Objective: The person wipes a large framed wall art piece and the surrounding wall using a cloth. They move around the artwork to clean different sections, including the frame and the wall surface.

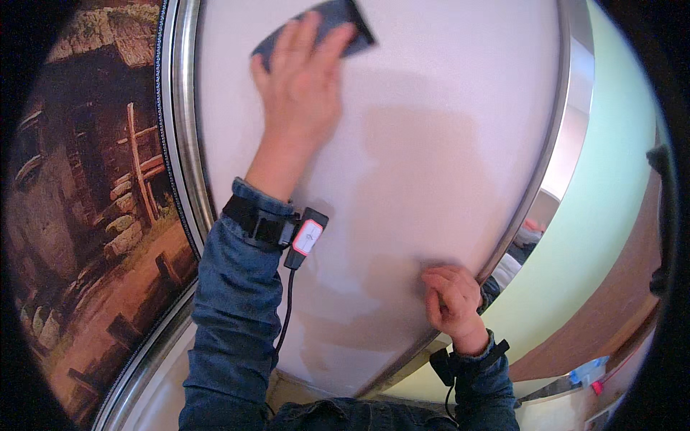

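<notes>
My left hand (299, 81) presses a dark grey, flat cloth-like piece (337, 19) against a white wall panel (259, 345). Its fingers spread over the piece, which has a black edge lifting at the right; whether it is cloth or another flexible sheet is unclear. Lower on the right, my right hand (453, 299) is held by the panel's right border with its fingers curled in. Nothing shows in it, and I cannot tell if its fingertips touch the panel. Both forearms are in blue denim sleeves with black straps and cables.
A large framed painting (81, 215) hangs left of the panel in a silver frame (186, 108). A mirror-like strip (577, 108) runs along the panel's right border, beside a pale green surface (609, 188). A small device (309, 237) is strapped at my left wrist, its cable hanging down.
</notes>
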The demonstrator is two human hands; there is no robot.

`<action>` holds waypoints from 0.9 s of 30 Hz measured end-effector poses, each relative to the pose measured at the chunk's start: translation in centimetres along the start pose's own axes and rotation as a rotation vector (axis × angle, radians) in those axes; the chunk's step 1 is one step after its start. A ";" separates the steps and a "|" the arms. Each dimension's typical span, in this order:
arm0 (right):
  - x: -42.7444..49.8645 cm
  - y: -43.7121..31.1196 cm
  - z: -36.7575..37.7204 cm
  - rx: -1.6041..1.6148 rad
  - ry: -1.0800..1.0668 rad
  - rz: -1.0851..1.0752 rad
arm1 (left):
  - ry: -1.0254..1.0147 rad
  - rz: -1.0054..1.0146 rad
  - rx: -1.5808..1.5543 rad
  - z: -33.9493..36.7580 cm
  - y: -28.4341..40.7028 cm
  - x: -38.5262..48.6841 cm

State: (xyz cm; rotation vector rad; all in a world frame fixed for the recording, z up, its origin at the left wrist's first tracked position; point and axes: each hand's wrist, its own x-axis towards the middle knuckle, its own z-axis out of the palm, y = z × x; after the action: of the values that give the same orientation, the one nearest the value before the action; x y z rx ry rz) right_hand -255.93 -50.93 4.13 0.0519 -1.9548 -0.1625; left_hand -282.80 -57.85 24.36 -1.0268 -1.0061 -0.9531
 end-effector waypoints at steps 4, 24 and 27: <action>-0.1 -0.2 -0.2 -0.001 -0.037 0.004 | -0.006 -0.100 0.043 -1.4 0.1 -2.8; 2.6 -0.5 -0.1 0.002 -0.128 -0.012 | -0.200 -0.157 0.153 -5.6 -3.9 -10.4; 2.9 -0.6 -0.1 -0.011 -0.168 0.005 | -0.139 0.053 -0.076 -7.3 -1.0 -15.8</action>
State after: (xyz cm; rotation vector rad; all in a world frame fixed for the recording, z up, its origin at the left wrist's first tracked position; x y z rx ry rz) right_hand -256.98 -51.88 6.71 0.0273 -2.1218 -0.1793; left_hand -286.30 -62.77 8.04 -1.1912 -1.0584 -0.8916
